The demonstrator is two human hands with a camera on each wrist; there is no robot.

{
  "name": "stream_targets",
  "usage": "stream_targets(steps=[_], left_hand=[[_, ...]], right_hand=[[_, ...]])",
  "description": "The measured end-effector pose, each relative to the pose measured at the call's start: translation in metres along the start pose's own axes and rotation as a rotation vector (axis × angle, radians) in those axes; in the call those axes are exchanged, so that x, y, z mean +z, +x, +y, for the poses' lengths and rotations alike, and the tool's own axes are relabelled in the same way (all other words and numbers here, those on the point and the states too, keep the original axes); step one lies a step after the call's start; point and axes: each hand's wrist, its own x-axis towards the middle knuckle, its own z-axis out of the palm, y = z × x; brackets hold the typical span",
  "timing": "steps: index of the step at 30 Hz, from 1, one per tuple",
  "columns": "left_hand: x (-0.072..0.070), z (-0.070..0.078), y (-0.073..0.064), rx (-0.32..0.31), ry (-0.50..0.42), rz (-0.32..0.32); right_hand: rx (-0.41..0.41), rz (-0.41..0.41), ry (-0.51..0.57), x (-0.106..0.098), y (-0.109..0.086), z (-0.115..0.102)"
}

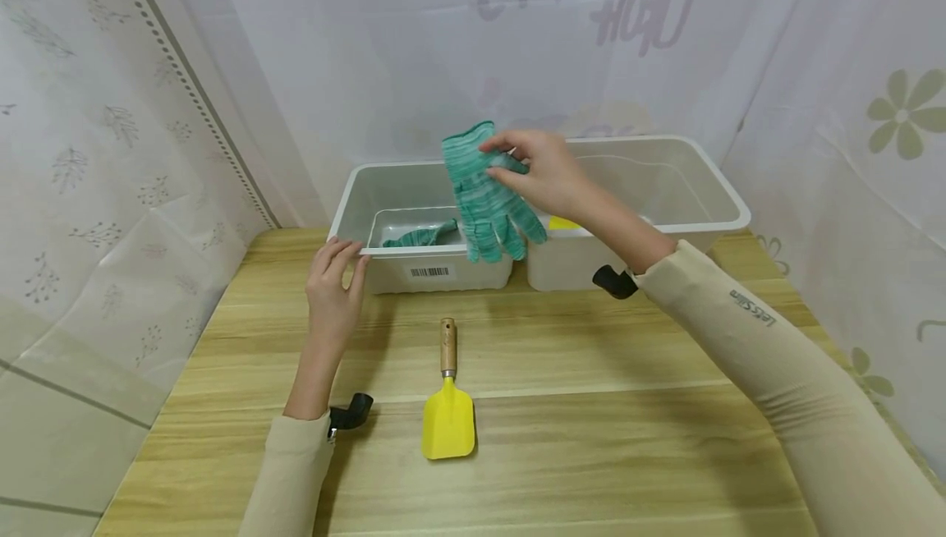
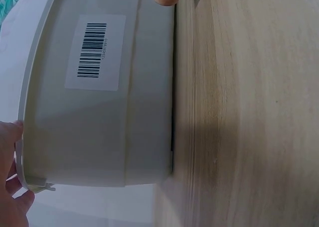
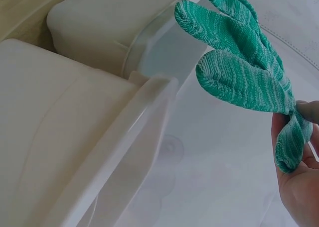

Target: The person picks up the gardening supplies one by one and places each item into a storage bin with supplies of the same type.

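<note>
My right hand (image 1: 545,169) pinches a green striped knitted glove (image 1: 484,207) between thumb and fingers. The glove hangs with its fingers pointing down, in front of the right end of the left white bin (image 1: 476,273). The right wrist view shows the pinched part of the glove (image 3: 241,80) near its thumb. My left hand (image 1: 334,289) grips the left bin's front-left rim, with fingers and thumb about the edge (image 2: 21,152). Inside that bin lies another green glove (image 1: 415,237), partly hidden by the front wall.
To the right stands a second white bin (image 1: 695,235); a yellow thing (image 1: 564,222) shows inside it, mostly hidden. A yellow hand shovel (image 1: 448,422) with a wooden handle lies on the wooden table (image 1: 576,438) before the bins. Patterned curtains (image 1: 332,52) hang behind.
</note>
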Motion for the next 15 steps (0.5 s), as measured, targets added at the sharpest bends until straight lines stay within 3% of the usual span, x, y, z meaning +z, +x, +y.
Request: stream_targets(steps=[15], left_hand=[[0.003,0.002,0.001,-0.023,-0.021,0.029]], right_hand=[[0.005,0.009,-0.013,0.004,0.014,-0.004]])
